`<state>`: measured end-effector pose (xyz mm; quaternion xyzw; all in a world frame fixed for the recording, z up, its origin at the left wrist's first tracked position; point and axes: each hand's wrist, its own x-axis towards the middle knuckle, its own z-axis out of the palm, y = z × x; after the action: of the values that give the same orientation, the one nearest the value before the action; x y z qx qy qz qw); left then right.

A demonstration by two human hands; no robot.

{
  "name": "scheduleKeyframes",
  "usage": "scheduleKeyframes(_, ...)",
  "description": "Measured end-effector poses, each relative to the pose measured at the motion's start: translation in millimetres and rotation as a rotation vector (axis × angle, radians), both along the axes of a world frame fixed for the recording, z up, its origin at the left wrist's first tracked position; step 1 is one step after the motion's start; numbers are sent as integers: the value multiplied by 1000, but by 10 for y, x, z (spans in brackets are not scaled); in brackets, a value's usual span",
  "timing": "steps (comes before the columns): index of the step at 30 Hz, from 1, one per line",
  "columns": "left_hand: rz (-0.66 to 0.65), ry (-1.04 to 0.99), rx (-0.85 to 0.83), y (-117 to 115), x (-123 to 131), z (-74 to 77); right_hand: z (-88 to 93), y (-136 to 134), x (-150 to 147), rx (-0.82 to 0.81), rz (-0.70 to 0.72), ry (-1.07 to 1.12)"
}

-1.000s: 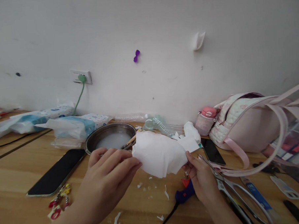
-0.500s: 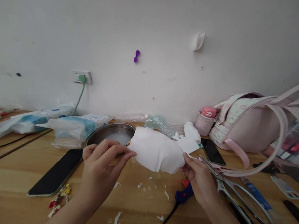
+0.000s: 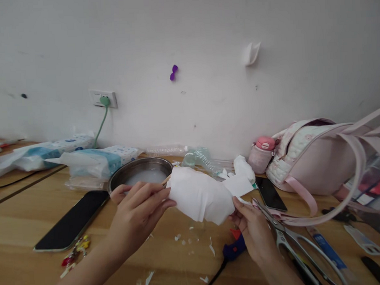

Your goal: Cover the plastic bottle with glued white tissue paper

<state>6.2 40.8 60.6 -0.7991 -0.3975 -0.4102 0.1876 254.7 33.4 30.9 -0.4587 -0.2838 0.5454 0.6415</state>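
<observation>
A crumpled white piece of paper or tissue (image 3: 200,194) is held up above the table between my two hands. My left hand (image 3: 139,210) is closed, thumb and fingers pinching its left edge. At the right end, my right hand (image 3: 252,230) grips it between thumb and fingers. A thin brown stick (image 3: 166,180) shows just above my left fingertips; the rest of it is hidden. Behind my left hand stands a round metal bowl (image 3: 118,171) with cloudy whitish liquid. Large scissors (image 3: 285,230) lie by my right wrist, and a dark blue glue gun (image 3: 234,249) lies partly under that hand.
A black phone (image 3: 72,221) and a beaded trinket (image 3: 77,252) lie at left, before tissue packs (image 3: 99,159). Clear plastic bottles (image 3: 168,150) rest along the wall. At right are a pink bag (image 3: 319,158), a bottle (image 3: 261,154) and another phone (image 3: 270,193). Paper scraps (image 3: 148,283) litter the front.
My left hand has shifted slightly right and its fingers have come forward onto the paper's left edge. The paper has tilted a little, while my right hand has hardly moved.
</observation>
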Motion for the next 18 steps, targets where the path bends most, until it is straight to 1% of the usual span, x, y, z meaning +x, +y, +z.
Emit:
scheduleKeyframes(2,-39,-7,-15,-3,-13,-16,1,6,22,-7,2,0)
scheduleKeyframes(6,-135,-98,-58,11,-25,-40,-8,6,35,-8,29,-15)
scheduleKeyframes(8,-186,-121,-122,29,-26,-30,-11,10,40,-5,47,-26)
scheduleKeyframes(12,-302,-197,-310,40,-47,41,-23,42,86,35,50,-70)
scheduleKeyframes(13,-293,-233,-333,33,-59,63,-34,55,106,54,38,-91)
scheduleKeyframes(14,-248,-282,-339,23,-73,85,-50,69,129,74,21,-118)
scheduleKeyframes(16,-112,-373,-303,-7,-95,123,-93,94,176,113,-18,-195)
scheduleKeyframes(17,-75,-368,-265,-25,-99,138,-116,102,196,131,-38,-242)
scheduleKeyframes(18,-74,-315,-221,-42,-94,149,-135,106,212,149,-57,-291)
